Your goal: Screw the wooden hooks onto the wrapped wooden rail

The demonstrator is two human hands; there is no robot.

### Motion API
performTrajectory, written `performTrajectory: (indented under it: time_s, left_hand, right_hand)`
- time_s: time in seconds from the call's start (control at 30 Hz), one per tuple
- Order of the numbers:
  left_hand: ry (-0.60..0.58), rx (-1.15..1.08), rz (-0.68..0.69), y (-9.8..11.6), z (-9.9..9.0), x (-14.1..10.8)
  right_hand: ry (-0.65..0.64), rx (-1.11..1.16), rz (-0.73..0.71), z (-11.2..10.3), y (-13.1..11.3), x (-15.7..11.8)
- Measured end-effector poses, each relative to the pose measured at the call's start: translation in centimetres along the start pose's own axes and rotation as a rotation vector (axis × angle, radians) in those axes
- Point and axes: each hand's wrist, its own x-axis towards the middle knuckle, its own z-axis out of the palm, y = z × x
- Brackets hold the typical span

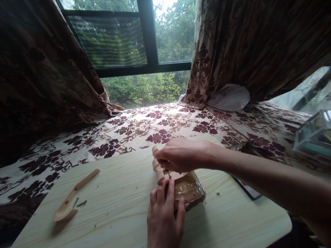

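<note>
My right hand [184, 155] is closed in a fist around what looks like a screwdriver. Its handle is mostly hidden, and a short metal shaft [169, 174] shows below the fingers. Under that fist lies a pale wooden piece with several rounded, curled prongs [159, 175] along its left side, resting against a taped brown cardboard box [190, 189]. My left hand [165, 213] presses the wooden piece with its fingers, the thumb lying on the box. At the left, apart from both hands, is a curved wooden hook [68, 199] with holes, beside a screw [76, 202].
A pale wood-grain board [121, 206] carries these things, with small dark crumbs scattered on it. A dark-edged flat object [249, 189] lies under my right forearm. Flowered cloth [139, 127] spreads toward the window, and a clear box [315, 134] stands at the right.
</note>
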Motion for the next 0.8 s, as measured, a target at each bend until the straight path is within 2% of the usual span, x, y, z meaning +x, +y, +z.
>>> performTrajectory:
  time_s: [0.17,0.37,0.63,0.8]
  left_hand:
    - [0.006,0.002,0.004,-0.1,0.1,0.2]
    - [0.011,0.002,0.005,0.0,0.0,0.1]
    - [0.020,-0.001,0.021,-0.1,0.1,0.1]
    - [0.019,0.019,0.027,-0.1,0.1,0.1]
  right_hand:
    - [0.050,-0.020,0.077,0.8,0.0,0.3]
    - [0.015,0.043,-0.020,0.4,0.3,-0.3]
    - [0.074,0.008,0.084,1.9,0.6,-0.3]
    - [0.071,0.009,0.040,1.3,0.5,-0.4]
